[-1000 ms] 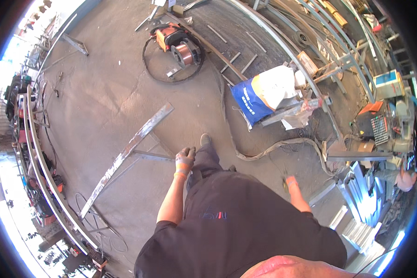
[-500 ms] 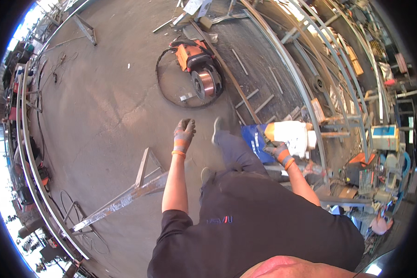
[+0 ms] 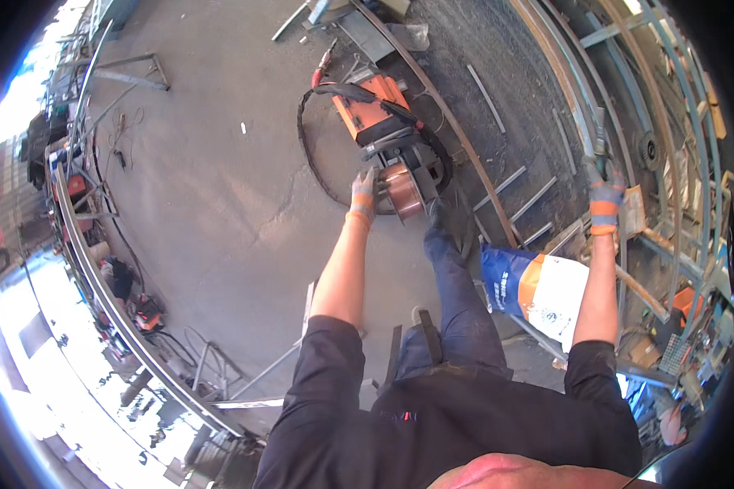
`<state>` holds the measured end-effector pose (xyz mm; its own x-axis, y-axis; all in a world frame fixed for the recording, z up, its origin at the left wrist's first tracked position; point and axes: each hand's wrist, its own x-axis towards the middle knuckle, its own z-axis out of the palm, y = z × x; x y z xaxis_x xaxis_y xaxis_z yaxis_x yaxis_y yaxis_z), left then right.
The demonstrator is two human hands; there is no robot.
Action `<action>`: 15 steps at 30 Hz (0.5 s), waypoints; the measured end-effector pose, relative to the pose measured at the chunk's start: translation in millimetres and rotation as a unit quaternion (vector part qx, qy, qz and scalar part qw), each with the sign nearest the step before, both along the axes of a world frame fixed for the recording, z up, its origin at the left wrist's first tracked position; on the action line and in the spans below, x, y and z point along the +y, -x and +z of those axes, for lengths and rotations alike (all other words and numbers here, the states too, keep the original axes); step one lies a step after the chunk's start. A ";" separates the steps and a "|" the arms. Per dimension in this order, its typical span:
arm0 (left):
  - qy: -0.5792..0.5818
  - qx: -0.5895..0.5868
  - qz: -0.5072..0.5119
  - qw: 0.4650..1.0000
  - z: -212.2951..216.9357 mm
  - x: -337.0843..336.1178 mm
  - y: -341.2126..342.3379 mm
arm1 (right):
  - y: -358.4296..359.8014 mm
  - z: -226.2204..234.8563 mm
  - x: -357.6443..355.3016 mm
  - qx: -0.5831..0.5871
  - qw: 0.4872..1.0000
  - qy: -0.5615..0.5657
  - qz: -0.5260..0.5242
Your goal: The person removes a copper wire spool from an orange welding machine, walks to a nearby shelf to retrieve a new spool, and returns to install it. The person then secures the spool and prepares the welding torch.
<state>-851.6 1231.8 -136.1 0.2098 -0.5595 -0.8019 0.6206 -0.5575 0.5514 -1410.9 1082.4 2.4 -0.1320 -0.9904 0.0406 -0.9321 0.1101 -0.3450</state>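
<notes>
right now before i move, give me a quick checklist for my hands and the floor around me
1. Left hand gloved: ok.
2. Right hand gloved: ok.
3. Left hand clear of the wire spool: cannot tell; they meet in the view, but contact is unclear.
4. Dark tool in the right hand's grip: ok, though its kind is unclear.
5. Space around the front shoe: not ok; the spool is close by.
6. Floor free of loose metal bars: not ok; several lie ahead to the right.
</notes>
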 end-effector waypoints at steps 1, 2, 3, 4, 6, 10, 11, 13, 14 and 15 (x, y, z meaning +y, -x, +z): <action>-0.034 -0.044 -0.036 0.998 -11.9 -23.4 -7.2 | 0.3 -4.7 -0.6 0.047 0.993 0.058 0.095; -0.043 -0.069 -0.074 0.994 -18.3 -38.2 -13.7 | -2.1 -5.7 3.4 -0.013 0.993 0.069 0.097; -0.054 -0.072 -0.074 0.993 -21.1 -50.2 -19.4 | -7.4 -3.6 5.0 -0.161 0.986 0.042 0.022; -0.066 -0.072 -0.071 0.993 -20.5 -59.2 -25.1 | -16.1 -0.7 8.3 -0.366 0.930 0.031 -0.024; -0.109 -0.083 -0.066 0.988 -13.6 -70.5 -38.7 | -34.5 7.6 8.3 -0.306 0.949 0.044 -0.064; -0.146 -0.108 -0.051 0.982 -13.0 -91.8 -86.7 | -42.0 1.2 3.3 -0.413 0.903 0.106 -0.059; -0.147 -0.112 -0.052 0.981 -19.2 -97.4 -103.7 | -34.2 -6.3 3.2 -0.418 0.900 0.104 -0.063; -0.158 -0.113 -0.037 0.980 -40.4 -111.6 -139.9 | -6.9 -13.8 9.4 -0.539 0.826 0.041 -0.161; -0.153 -0.117 -0.038 0.981 -54.3 -120.7 -159.8 | 7.7 -17.9 12.1 -0.615 0.759 0.039 -0.208; -0.162 -0.106 -0.037 0.980 -71.3 -134.3 -179.5 | 18.7 -15.8 20.8 -0.537 0.820 0.011 -0.199</action>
<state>-672.1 1097.5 -207.4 0.3592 -0.3028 -0.8828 0.4628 -0.7636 0.4502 -1429.6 1103.2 -13.4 -0.4147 -0.8612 -0.2938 0.0192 0.3145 -0.9491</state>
